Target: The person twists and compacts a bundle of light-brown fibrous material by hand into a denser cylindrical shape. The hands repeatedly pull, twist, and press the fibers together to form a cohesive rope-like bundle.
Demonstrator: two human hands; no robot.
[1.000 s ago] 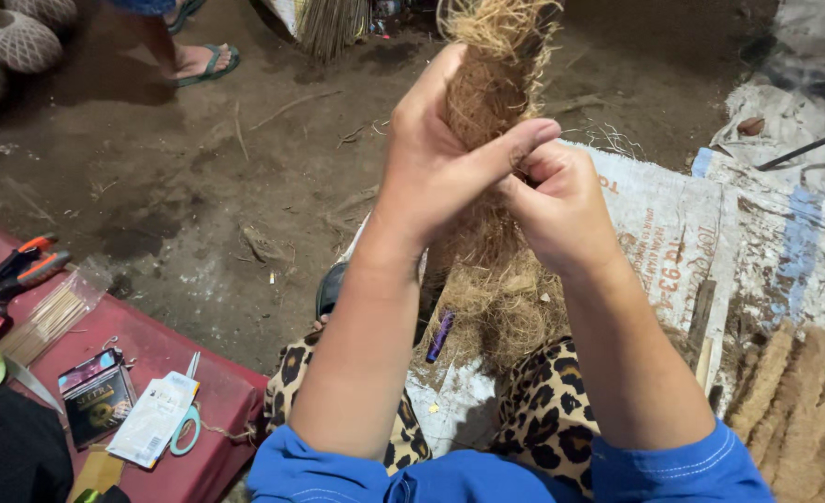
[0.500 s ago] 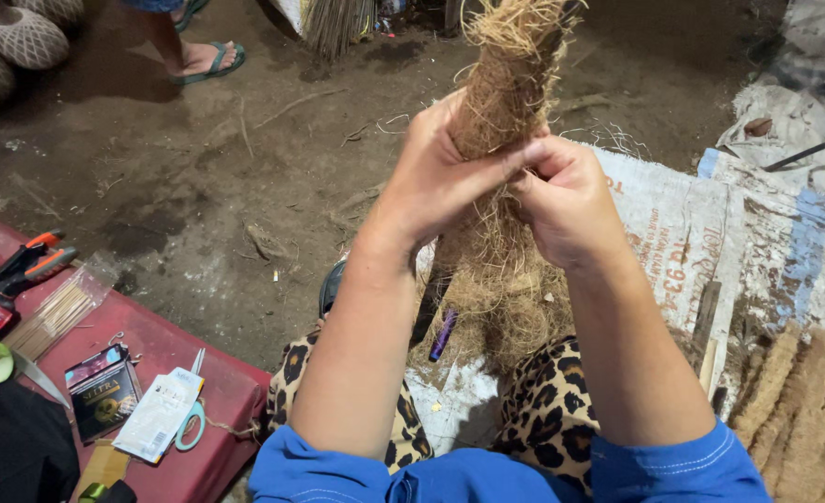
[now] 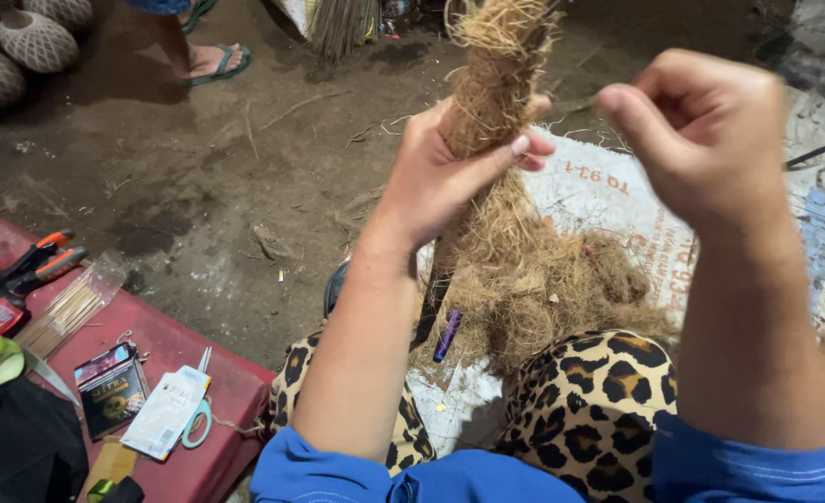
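Coir fibre bundle (image 3: 496,102), tan and shaggy, stands upright at frame centre, its lower end spreading into a loose heap of the same fibre (image 3: 533,279) over the lap in leopard-print cloth (image 3: 608,391). Left hand (image 3: 440,177) wraps the bundle's neck, fingers (image 3: 515,149) closed round it, thumb side toward the camera. Right hand (image 3: 701,130) is raised to the right of the bundle, apart from it, curled into a loose fist; cannot tell whether a strand is pinched inside. Half a second ago both hands were together on the bundle; the right one has since drawn away to the right. Beneath the fibre lies a white woven sack (image 3: 617,196) with red printing, flat on the dirt floor (image 3: 245,186); a small purple object (image 3: 447,335) sits at its near edge. To the left, a red desk (image 3: 198,466) carries a clear packet of thin sticks (image 3: 68,307), a small dark printed packet (image 3: 109,387), a white flat packet (image 3: 165,410) lying over pale-blue-handled scissors (image 3: 193,424), and orange-handled pliers (image 3: 40,261). Far upper left, pale woven round baskets (image 3: 35,37), contents not visible. Another person's foot in a green sandal (image 3: 212,61) stands on the floor near them.
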